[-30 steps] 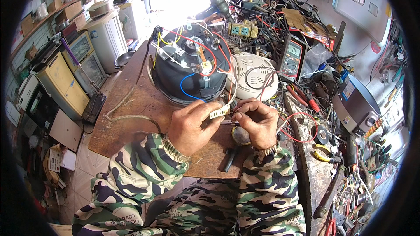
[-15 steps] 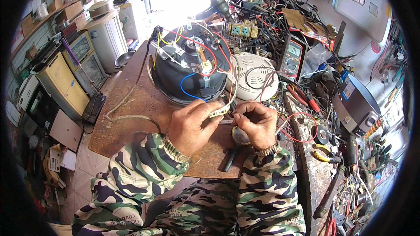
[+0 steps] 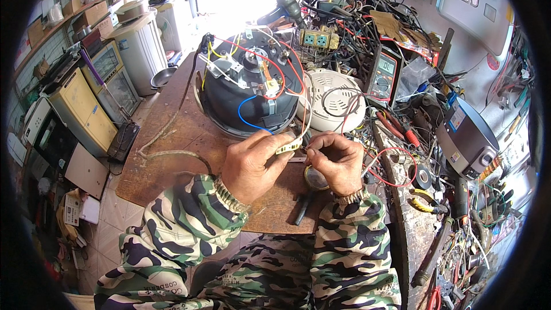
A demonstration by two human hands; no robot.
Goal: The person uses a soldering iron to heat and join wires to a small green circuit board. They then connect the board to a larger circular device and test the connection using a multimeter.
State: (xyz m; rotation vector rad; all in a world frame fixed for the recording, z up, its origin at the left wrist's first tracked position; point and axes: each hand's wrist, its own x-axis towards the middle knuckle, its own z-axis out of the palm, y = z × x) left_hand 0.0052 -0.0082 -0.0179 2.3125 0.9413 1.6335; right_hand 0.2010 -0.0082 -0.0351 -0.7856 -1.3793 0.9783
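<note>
Within left hand point(image 3: 249, 166), pale strip point(image 3: 290, 147) partly hidden.

On our left we see a pot point(image 3: 131, 12) atop a white cabinet point(image 3: 140, 45), a dark frying pan point(image 3: 163, 77) beside it and a yellow cabinet point(image 3: 83, 110) nearer us. On our right we find brown gloves point(image 3: 385, 25), a black tape roll point(image 3: 422, 183) and, just below it, yellow-and-black pliers point(image 3: 426, 208).

Dark lettering on L camo sleeve point(image 3: 178, 224), R camo sleeve point(image 3: 353, 235) & camo trousers point(image 3: 252, 270); chars on multimeter point(image 3: 380, 83) LCD point(image 3: 388, 66); 2 stickers point(image 3: 457, 118) on grey cooker shell point(image 3: 473, 143), print too sm.
</note>
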